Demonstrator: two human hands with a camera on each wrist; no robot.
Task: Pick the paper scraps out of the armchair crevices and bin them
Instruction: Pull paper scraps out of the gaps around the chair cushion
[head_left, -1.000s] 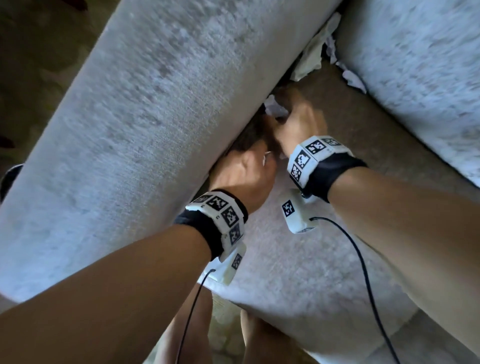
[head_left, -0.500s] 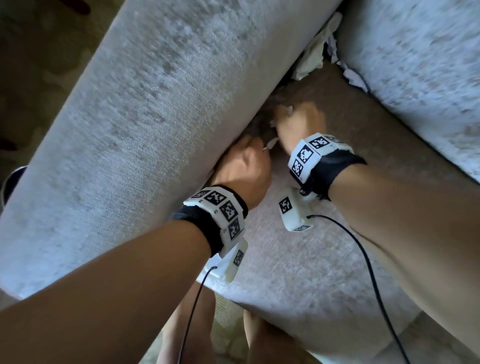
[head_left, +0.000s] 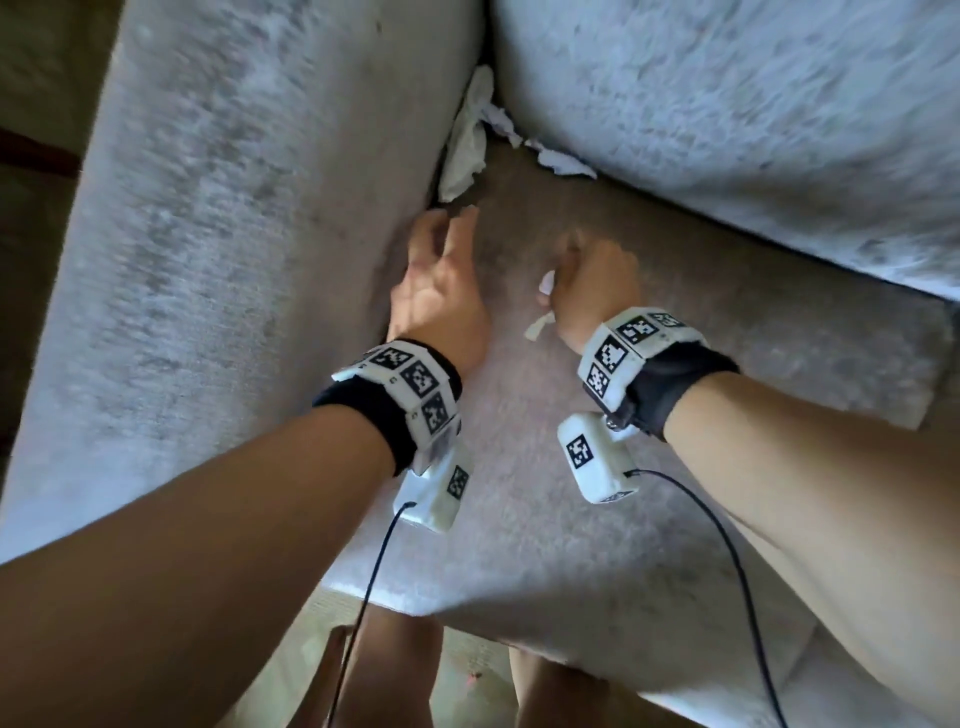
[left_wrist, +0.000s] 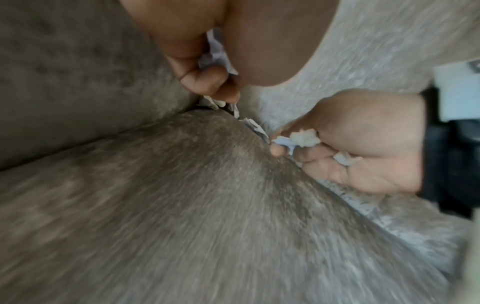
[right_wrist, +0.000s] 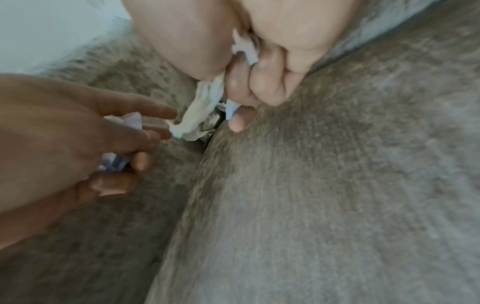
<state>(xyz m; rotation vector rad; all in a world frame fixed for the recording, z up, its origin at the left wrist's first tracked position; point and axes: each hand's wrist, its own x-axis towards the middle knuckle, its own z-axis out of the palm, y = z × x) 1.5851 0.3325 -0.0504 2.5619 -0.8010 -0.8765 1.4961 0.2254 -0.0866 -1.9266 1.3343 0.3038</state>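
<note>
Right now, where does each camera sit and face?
Head: on the head, facing down at the armchair seat; both forearms, left hand, right hand.
Left wrist: along the left hand's fingers toward the crevice; right hand opposite.
Right wrist: along the right hand's fingers; left hand opposite.
Shared: wrist views show both hands gripping paper scraps.
</note>
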